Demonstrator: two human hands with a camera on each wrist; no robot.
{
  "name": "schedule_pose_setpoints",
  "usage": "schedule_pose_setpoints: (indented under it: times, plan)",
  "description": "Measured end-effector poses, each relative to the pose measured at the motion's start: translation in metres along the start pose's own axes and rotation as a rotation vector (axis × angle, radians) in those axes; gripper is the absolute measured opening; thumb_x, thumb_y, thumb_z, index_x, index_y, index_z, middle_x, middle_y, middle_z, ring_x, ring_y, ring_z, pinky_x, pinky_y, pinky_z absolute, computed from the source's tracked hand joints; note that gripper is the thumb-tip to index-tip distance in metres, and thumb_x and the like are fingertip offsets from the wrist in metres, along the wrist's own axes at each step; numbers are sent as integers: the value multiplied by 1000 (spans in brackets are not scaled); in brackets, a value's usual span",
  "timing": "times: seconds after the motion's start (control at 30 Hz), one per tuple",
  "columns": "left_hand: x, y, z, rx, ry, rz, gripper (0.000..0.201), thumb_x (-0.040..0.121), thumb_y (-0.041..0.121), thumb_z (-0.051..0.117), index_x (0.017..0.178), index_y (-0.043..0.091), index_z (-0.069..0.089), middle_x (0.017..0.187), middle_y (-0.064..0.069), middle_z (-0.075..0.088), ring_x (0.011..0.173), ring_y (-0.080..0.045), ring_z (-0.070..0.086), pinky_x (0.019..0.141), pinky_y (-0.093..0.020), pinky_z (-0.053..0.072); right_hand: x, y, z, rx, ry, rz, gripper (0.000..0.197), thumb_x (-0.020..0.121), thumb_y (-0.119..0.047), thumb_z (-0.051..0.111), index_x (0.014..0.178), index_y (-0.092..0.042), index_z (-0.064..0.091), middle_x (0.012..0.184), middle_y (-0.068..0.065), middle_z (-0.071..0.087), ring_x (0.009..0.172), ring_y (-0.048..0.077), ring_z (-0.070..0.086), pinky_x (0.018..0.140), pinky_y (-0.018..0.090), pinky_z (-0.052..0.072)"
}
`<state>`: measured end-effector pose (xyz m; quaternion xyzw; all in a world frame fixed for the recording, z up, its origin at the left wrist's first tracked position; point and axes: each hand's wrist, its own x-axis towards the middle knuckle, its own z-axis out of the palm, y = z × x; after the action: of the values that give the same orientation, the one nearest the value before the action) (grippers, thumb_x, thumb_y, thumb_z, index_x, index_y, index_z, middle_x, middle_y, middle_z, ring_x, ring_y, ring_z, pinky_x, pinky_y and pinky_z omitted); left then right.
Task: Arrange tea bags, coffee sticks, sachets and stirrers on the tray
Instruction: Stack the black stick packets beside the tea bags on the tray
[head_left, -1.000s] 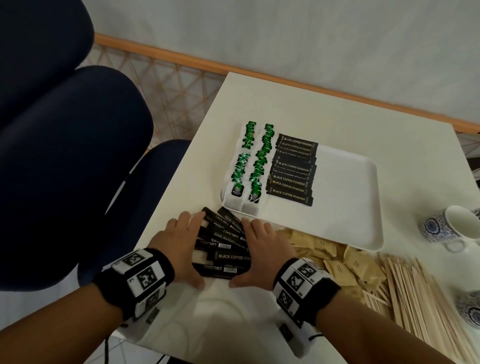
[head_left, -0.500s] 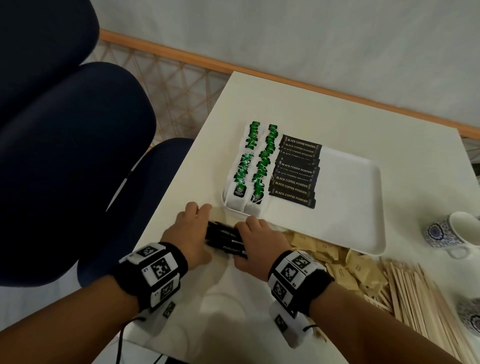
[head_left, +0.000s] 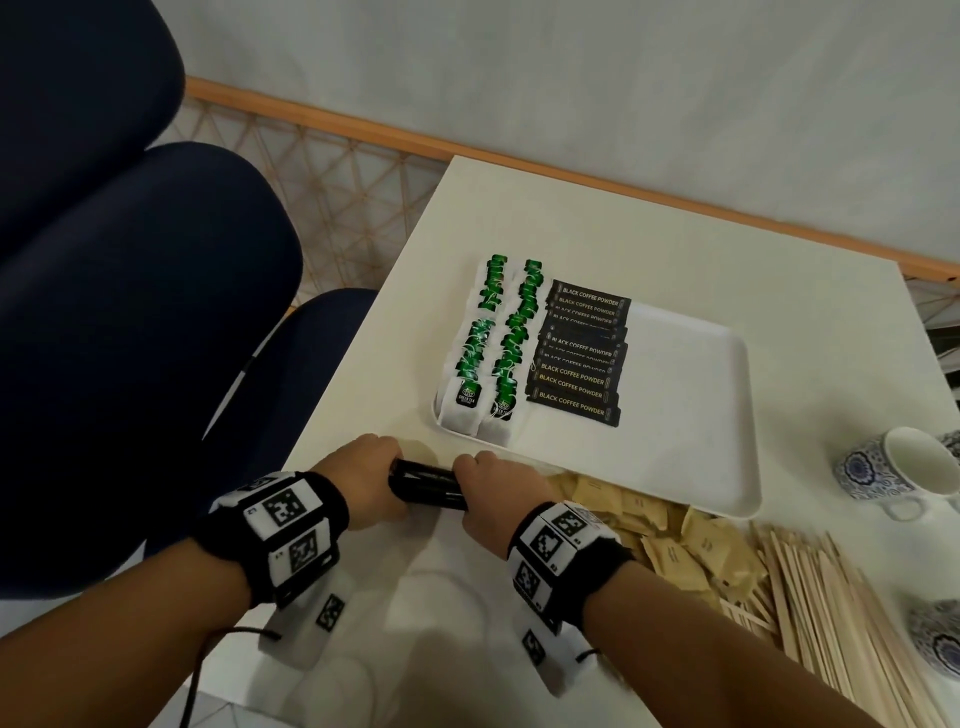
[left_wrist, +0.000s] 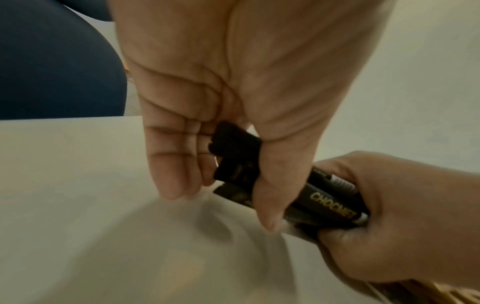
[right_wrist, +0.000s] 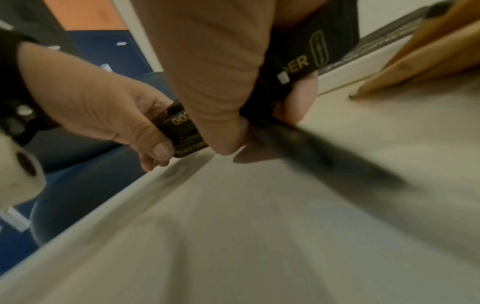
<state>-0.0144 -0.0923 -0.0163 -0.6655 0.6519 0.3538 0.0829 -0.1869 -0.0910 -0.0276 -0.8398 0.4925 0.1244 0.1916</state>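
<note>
Left hand (head_left: 366, 480) and right hand (head_left: 496, 491) each curled tight around one end of a bundle of black coffee sticks (head_left: 428, 483), held near the worktop's (head_left: 519, 208) left front edge, just before the tray's (head_left: 727, 415) near-left corner

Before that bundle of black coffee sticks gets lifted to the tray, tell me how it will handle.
The bundle of coffee sticks is probably light: thin paper-like packets. Loose and glossy, they may slide apart, so the left hand and right hand grip opposite ends. They likely bend a little rather than stay rigid.
</note>
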Motion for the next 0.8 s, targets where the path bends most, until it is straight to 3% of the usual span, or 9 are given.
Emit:
schedule_pose_setpoints:
  times: [0.1,0.17,0.27,0.37,0.43,0.5,0.6,0.7,0.8]
  plan:
    - [2,-5,-7,-153,11,-11,45,69,28,78,104,24,51,99,4,59,86,-12,59,72,-23,46,-1,8,-8,124,3,23,24,85,-18,52,109,-17,52,102,5,59,92,26,60,74,34,49]
    - [2,-5,-15,-293,15,-19,65,65,33,85,116,28,43,102,3,57,84,-10,58,69,-21,44,-5,18,-18,285,26,65,25,82,-17,56,107,-20,54,95,1,61,85,21,61,70,29,49]
    - [2,10,-29,-517,-29,-2,84,61,40,87,128,26,39,102,2,56,80,-12,60,70,-26,52,-13,37,-37,570,131,132,25,77,-13,61,98,-24,58,82,-2,63,71,16,61,63,27,52]
    - [5,43,-33,-680,-146,122,97,49,57,80,131,22,43,109,4,59,93,-10,61,76,-27,53,-19,50,-57,780,239,113,25,73,-11,66,81,-31,53,73,-6,60,61,9,56,57,25,50]
    - [9,73,-31,-794,-203,255,83,52,63,72,125,28,53,117,2,63,106,-15,60,88,-32,51,-21,54,-68,817,262,58,26,71,-13,67,82,-32,53,72,-9,59,61,3,56,55,21,48]
    - [14,102,-26,-1004,-183,338,52,61,54,73,107,30,67,111,-2,68,106,-17,61,98,-38,46,-24,55,-77,825,266,9,33,70,-13,65,85,-38,50,71,-15,56,61,-7,55,52,10,41]
    - [23,133,-25,-1192,-27,283,22,79,37,71,100,30,70,109,-3,70,107,-16,64,104,-41,44,-26,65,-79,898,301,12,49,75,-2,65,105,-35,43,75,-18,55,62,-15,54,54,7,40]
    - [32,147,-32,-1239,12,275,34,76,44,67,101,22,73,105,-1,72,101,-13,66,92,-32,49,-26,83,-71,849,308,93,50,76,-4,64,110,-32,41,76,-12,55,58,-7,53,52,9,39]
    - [40,150,-47,-1309,59,251,21,91,29,60,80,14,70,85,-2,73,80,-18,67,74,-32,52,-28,104,-56,880,318,192,46,77,-2,61,111,-31,52,86,-12,58,65,6,54,61,16,45]
